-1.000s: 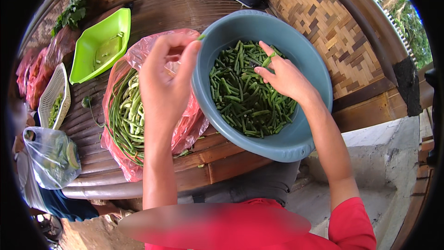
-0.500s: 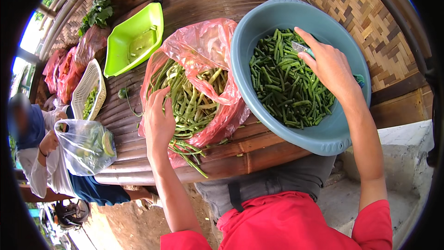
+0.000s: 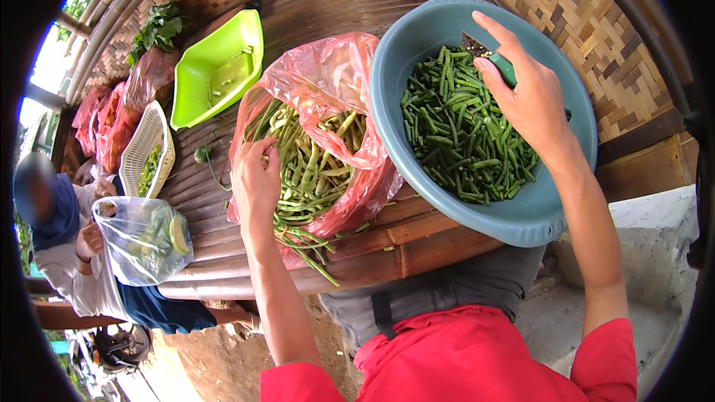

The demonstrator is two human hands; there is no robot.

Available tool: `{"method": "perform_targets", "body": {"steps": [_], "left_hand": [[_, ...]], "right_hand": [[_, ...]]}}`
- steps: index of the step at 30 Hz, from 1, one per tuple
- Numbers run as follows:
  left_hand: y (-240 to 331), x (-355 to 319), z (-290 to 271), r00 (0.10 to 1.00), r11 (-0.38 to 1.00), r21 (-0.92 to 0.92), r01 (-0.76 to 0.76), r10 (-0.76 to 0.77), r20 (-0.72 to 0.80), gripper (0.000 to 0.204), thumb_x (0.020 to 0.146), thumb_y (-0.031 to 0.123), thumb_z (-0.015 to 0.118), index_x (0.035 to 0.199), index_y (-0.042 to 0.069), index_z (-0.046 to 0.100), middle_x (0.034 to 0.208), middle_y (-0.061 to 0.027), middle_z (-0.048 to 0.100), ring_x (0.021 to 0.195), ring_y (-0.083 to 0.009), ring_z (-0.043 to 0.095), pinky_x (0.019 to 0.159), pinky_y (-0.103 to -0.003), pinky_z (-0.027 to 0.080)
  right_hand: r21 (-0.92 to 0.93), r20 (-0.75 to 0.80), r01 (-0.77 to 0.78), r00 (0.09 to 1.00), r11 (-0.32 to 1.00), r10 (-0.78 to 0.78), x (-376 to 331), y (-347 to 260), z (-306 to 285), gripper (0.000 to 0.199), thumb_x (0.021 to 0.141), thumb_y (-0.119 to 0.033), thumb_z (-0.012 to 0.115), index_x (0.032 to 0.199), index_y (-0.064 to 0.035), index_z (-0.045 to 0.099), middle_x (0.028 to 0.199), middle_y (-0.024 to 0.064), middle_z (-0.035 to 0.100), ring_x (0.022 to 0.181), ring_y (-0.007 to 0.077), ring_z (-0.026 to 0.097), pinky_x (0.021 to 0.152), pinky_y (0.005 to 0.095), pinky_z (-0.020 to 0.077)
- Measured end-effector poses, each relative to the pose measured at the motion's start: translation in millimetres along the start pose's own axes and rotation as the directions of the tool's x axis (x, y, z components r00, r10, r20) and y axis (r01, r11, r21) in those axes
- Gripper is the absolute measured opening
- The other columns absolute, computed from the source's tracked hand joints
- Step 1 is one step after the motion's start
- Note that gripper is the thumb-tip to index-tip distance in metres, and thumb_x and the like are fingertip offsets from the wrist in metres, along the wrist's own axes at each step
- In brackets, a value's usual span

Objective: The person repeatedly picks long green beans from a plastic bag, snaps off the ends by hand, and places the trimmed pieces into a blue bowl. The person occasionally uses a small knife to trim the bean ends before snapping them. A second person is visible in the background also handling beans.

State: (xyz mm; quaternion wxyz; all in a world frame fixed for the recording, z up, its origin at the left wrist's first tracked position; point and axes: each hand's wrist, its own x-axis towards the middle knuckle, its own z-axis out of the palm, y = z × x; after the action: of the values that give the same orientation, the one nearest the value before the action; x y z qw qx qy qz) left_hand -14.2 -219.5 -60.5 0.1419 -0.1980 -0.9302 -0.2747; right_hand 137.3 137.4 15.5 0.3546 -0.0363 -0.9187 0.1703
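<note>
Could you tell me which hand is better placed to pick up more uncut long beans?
Probably the left hand: it already rests on the long beans in the pink bag, while the right hand holds a knife over the basin.

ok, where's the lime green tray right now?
Head view, upper left: the lime green tray lies on the bamboo table, behind the pink bag of beans.

lime-green tray [image 3: 216,74] beyond the pink bags | white woven basket [image 3: 145,150] beside it | leafy herbs [image 3: 158,28] (far corner) | clear bag of vegetables [image 3: 141,238], held by another person
</note>
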Motion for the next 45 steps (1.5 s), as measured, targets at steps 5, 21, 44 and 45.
{"method": "perform_targets", "body": {"steps": [5,21,44,45], "left_hand": [[-4.3,-8.1,-11.4,0.996,0.995,-0.051,0.089,-0.088,0.013,0.017,0.092,0.007,0.063,0.108,0.003,0.067,0.094,-0.0111,0.067,0.078,-0.0202,0.062,0.076,-0.034,0.051],[-14.2,-38.7,-14.8,0.992,0.988,0.095,0.125,-0.125,-0.010,0.021,0.091,0.007,0.063,0.111,0.003,0.065,0.090,-0.0094,0.068,0.079,-0.0219,0.065,0.074,-0.037,0.051],[52.8,-45.4,-138.5,0.854,0.385,-0.834,-0.394,-0.183,-0.488,0.021,0.104,0.016,0.056,0.118,0.001,0.060,0.093,-0.0091,0.065,0.082,-0.0159,0.061,0.084,-0.032,0.052],[59.5,-52.8,-139.2,0.886,0.408,-0.839,-0.360,-0.132,-0.444,0.021,0.104,0.015,0.056,0.118,0.000,0.060,0.091,-0.0084,0.064,0.078,-0.0142,0.058,0.080,-0.029,0.051]], "right_hand": [[0.053,-0.021,0.034,0.999,0.998,-0.033,0.8,-2.8,0.2,0.054,0.094,-0.022,0.069,0.145,-0.0235,0.050,0.111,0.0175,0.071,0.097,0.0368,0.070,0.078,0.0426,0.0565],[0.145,0.088,-0.014,0.996,0.989,0.001,-2.4,2.6,8.2,0.055,0.095,-0.022,0.069,0.146,-0.0231,0.047,0.118,0.0181,0.070,0.105,0.0369,0.069,0.085,0.0429,0.0550],[0.277,0.112,-0.003,0.993,0.961,-0.029,5.6,-10.0,-5.1,0.052,0.094,-0.012,0.069,0.143,-0.0173,0.053,0.131,0.0126,0.066,0.101,0.0284,0.071,0.090,0.0366,0.0537],[0.271,0.109,0.001,0.994,0.963,-0.031,8.7,-15.6,-12.1,0.052,0.094,-0.010,0.068,0.144,-0.0162,0.053,0.128,0.0120,0.067,0.094,0.0230,0.069,0.087,0.0340,0.0530]]}}
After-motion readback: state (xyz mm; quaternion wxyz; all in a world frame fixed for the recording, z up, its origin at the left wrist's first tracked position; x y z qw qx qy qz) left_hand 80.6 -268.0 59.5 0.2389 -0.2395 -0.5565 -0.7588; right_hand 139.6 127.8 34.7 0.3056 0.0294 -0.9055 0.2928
